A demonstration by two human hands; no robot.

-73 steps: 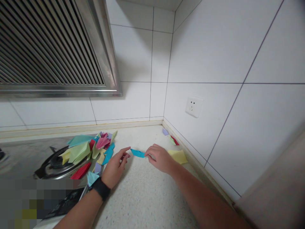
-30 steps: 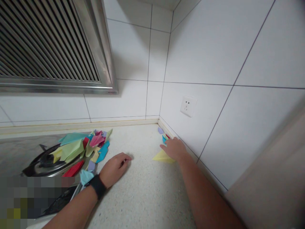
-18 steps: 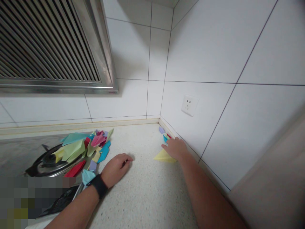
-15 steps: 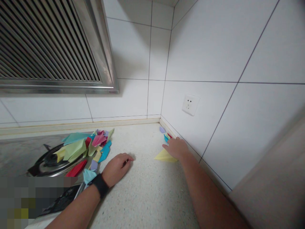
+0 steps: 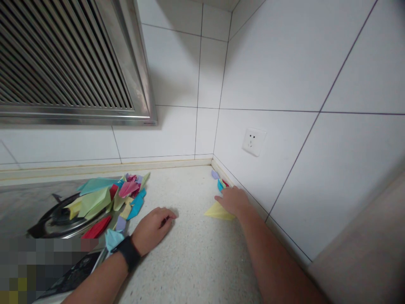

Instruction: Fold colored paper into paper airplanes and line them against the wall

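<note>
On the counter (image 5: 190, 253), my left hand (image 5: 153, 230) rests with its fingers curled together and no object showing in them. A black watch band (image 5: 129, 253) is on that wrist. Close to the right wall, my right hand (image 5: 233, 200) reaches over small folded papers, thumb apart from the fingers; its fingertips are partly hidden. Beneath and beside it lies a yellow folded paper (image 5: 218, 211). Just past its fingers are a blue folded paper (image 5: 220, 185) and a red one (image 5: 225, 183). A purple paper piece (image 5: 215, 174) lies nearer the corner.
Several colourful folded papers, among them a pale green one (image 5: 95, 202) and a pink one (image 5: 129, 188), are heaped over the gas burner (image 5: 50, 228) on the left. Above hangs a range hood (image 5: 145, 114). A socket (image 5: 254, 142) is on the right wall.
My right hand has shifted slightly left and stays over the papers by the wall. My left hand stays resting on the counter. The view has moved a little.
</note>
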